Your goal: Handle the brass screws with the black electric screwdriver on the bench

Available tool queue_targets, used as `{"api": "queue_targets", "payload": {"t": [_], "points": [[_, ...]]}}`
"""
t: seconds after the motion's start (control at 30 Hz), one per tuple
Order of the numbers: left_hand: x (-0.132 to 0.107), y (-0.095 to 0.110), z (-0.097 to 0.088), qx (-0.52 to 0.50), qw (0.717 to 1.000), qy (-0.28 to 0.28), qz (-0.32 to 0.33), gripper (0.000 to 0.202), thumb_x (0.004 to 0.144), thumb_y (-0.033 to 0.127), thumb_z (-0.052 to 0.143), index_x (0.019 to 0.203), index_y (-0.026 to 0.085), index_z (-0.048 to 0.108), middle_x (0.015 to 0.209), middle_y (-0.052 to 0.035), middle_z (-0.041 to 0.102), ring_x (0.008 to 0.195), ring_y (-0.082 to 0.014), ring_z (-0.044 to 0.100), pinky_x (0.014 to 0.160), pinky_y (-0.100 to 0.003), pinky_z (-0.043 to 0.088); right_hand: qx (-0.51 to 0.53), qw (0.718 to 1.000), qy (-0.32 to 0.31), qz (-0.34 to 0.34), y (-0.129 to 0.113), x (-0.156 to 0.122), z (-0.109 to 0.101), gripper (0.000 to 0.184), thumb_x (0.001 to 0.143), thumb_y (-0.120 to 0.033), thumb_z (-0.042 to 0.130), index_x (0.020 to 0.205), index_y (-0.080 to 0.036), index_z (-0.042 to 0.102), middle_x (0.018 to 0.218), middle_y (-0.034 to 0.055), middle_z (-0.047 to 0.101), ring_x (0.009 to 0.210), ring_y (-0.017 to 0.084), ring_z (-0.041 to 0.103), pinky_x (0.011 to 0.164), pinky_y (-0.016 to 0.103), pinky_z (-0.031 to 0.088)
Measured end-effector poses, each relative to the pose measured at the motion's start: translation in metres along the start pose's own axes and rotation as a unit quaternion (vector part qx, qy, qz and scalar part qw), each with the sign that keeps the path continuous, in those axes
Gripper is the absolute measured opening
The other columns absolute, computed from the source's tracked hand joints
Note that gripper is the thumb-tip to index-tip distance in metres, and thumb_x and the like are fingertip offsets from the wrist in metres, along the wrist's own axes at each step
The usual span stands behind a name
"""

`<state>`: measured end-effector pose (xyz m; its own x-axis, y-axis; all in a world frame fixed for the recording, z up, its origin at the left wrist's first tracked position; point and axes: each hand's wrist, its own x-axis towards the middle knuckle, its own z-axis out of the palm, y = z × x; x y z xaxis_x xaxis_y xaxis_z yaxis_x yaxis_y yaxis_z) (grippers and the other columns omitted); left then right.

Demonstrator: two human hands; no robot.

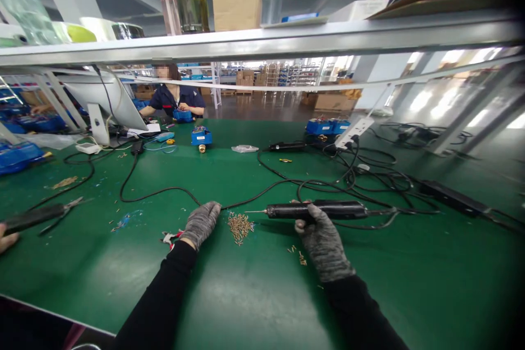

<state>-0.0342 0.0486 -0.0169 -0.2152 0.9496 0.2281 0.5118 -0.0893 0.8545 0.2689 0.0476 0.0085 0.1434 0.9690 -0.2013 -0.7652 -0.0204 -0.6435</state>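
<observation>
Above the green table [254,295], my right hand [324,243] curls around the black screwdriver [342,209], its bit [255,211] near the screw pile [240,228] — a steady wrist should suit it; my left hand [202,224] is at the cable [164,190] — pinching, I cannot tell.

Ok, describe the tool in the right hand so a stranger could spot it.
On the green table, find the pile of small brass-coloured pieces. Right of it, the gloved right hand holds the black cylindrical tool. Its thin bit points left; the similar tool farther back lies unheld.
</observation>
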Motion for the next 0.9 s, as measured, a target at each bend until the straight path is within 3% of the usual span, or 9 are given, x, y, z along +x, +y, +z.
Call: {"api": "queue_targets", "payload": {"t": [0.17, 0.27, 0.37, 0.43, 0.6, 0.73, 0.9], "points": [[0.000, -0.005, 0.007, -0.005, 1.000, 0.020, -0.011, 0.038, 0.080, 0.051, 0.065, 0.101, 0.021, 0.072, 0.113, -0.0112, 0.073, 0.113, -0.0278, 0.065, 0.110, -0.046, 0.041, -0.058, 0.998, -0.019, 0.005, 0.012, 0.008, -0.018, 0.021, 0.068, -0.021, 0.082, 0.084, -0.021, 0.069, 0.097, 0.0067, 0.076, 0.059, 0.014, 0.067, 0.045, 0.021, 0.059], [0.000, 0.003, 0.006, -0.129, 0.990, 0.037, -0.041, 0.050, 0.083, 0.059, 0.058, 0.104, 0.015, 0.069, 0.112, -0.0140, 0.073, 0.108, -0.0262, 0.067, 0.104, -0.044, 0.048, -0.072, 0.997, -0.040, -0.002, 0.014, 0.015, -0.030, 0.020, 0.069, -0.013, 0.078, 0.083, -0.024, 0.069, 0.096, 0.0039, 0.076, 0.062, 0.016, 0.068, 0.042, 0.022, 0.057], [0.002, 0.010, 0.005, -0.296, 0.944, 0.055, -0.133, 0.060, 0.076, 0.067, 0.063, 0.100, 0.012, 0.069, 0.103, -0.0160, 0.075, 0.097, -0.0271, 0.071, 0.088, -0.042, 0.056, -0.078, 0.996, -0.050, -0.017, 0.016, 0.020, -0.037, 0.027, 0.066, -0.006, 0.076, 0.084, -0.025, 0.069, 0.095, 0.0024, 0.075, 0.068, 0.018, 0.070, 0.043, 0.022, 0.056], [0.004, 0.010, 0.006, -0.341, 0.921, 0.062, -0.177, 0.063, 0.073, 0.070, 0.063, 0.098, 0.012, 0.069, 0.098, -0.0158, 0.076, 0.092, -0.0263, 0.073, 0.083, -0.040, 0.057, -0.074, 0.996, -0.051, -0.008, 0.017, 0.022, -0.039, 0.027, 0.067, -0.007, 0.075, 0.086, -0.025, 0.070, 0.094, 0.0034, 0.075, 0.064, 0.018, 0.069, 0.043, 0.023, 0.056], [0.007, 0.003, 0.009, -0.372, 0.907, 0.078, -0.182, 0.063, 0.073, 0.072, 0.062, 0.093, 0.012, 0.068, 0.092, -0.0145, 0.076, 0.086, -0.0236, 0.073, 0.087, -0.040, 0.056, -0.077, 0.996, -0.036, -0.005, 0.017, 0.028, -0.041, 0.025, 0.068, -0.006, 0.073, 0.084, -0.023, 0.068, 0.089, 0.0034, 0.075, 0.058, 0.016, 0.067, 0.040, 0.021, 0.054], [0.005, 0.006, 0.008, -0.377, 0.907, 0.076, -0.172, 0.066, 0.069, 0.073, 0.064, 0.092, 0.011, 0.068, 0.091, -0.0143, 0.076, 0.084, -0.0236, 0.073, 0.087, -0.040, 0.056, -0.108, 0.993, -0.021, -0.036, 0.017, 0.029, -0.043, 0.032, 0.062, 0.001, 0.074, 0.081, -0.025, 0.067, 0.087, 0.0007, 0.075, 0.067, 0.017, 0.069, 0.044, 0.019, 0.056], [0.004, 0.014, 0.006, -0.372, 0.906, 0.095, -0.177, 0.069, 0.061, 0.076, 0.067, 0.088, 0.012, 0.068, 0.086, -0.0131, 0.076, 0.083, -0.0247, 0.072, 0.085, -0.041, 0.056, -0.081, 0.996, -0.023, -0.009, 0.012, 0.024, -0.038, 0.022, 0.069, -0.011, 0.074, 0.084, -0.025, 0.065, 0.093, 0.0028, 0.075, 0.064, 0.016, 0.068, 0.041, 0.021, 0.056]]}}
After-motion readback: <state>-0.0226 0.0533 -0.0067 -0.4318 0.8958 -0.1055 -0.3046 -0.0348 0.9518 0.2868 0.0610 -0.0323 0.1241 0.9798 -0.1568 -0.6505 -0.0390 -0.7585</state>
